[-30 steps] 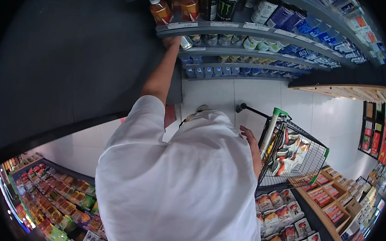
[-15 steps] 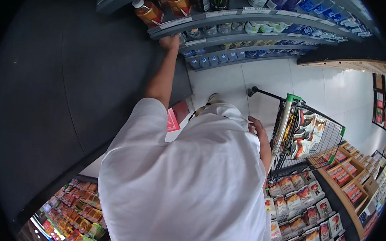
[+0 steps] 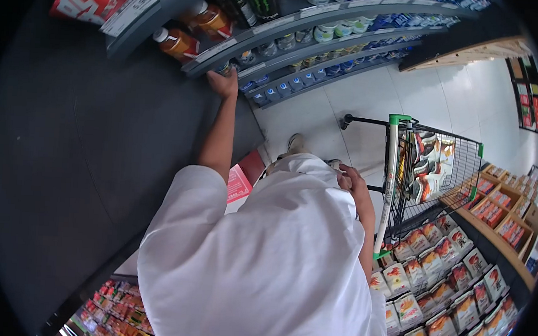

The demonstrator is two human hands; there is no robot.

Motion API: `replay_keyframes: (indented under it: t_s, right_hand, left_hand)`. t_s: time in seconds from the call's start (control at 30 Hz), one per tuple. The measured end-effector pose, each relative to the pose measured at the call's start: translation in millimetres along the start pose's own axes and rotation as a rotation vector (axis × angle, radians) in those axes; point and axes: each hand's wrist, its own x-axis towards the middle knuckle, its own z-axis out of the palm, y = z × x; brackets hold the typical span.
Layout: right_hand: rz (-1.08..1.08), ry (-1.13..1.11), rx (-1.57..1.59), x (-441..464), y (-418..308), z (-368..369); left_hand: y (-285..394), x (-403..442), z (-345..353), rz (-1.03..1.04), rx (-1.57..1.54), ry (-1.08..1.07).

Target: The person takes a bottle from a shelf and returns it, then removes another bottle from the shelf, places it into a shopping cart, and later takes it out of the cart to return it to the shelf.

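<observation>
My left hand [image 3: 223, 83] reaches into the drinks shelf, just under the board that carries the amber bottles [image 3: 178, 44]. Its fingers are closed around a small drink container [image 3: 226, 69], whose kind is mostly hidden by the hand. Beside it on the same level stands a row of round-topped drinks [image 3: 267, 49]. My right hand [image 3: 353, 180] hangs in front of my white shirt, fingers loosely bent and apart, holding nothing. The handle of a shopping cart [image 3: 390, 181] is close to its right.
The cart basket [image 3: 458, 198] holds a printed, shoe-patterned item [image 3: 432, 165]. Black cans [image 3: 262, 0] and red cans [image 3: 85, 1] fill the upper shelves. Packaged goods [image 3: 440, 332] line a rack at lower right. A red box [image 3: 239, 184] sits near my left side.
My view has shifted, bringing red cans in at the upper left. My left hand shows more at the shelf edge, now around a container. My right hand has come slightly inward.
</observation>
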Motion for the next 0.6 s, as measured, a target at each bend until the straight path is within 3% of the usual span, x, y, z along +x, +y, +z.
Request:
replay_keyframes:
  t_s: [0.07, 0.3, 0.43, 0.53, 0.6]
  right_hand:
    - [-0.028, 0.062, -0.030, -9, 10, -2]
    - [0.045, 0.251, -0.064, -64, 50, -14]
    - [0.025, 0.275, -0.087, -81, 57, -34]
    - [-0.058, 0.343, -0.181, -84, 74, -53]
    - [0.031, 0.290, -0.012, -89, 83, -68]
  left_hand:
    - [8, -7, -2, -0.143, 0.065, -0.067]
    - [10, -16, -11, -0.017, 0.121, -0.053]
    - [-13, -23, 10, 0.128, 0.120, 0.146]
    - [9, -68, 14, 0.199, 0.102, 0.222]
    - [24, -103, 2, 0.249, 0.071, 0.200]
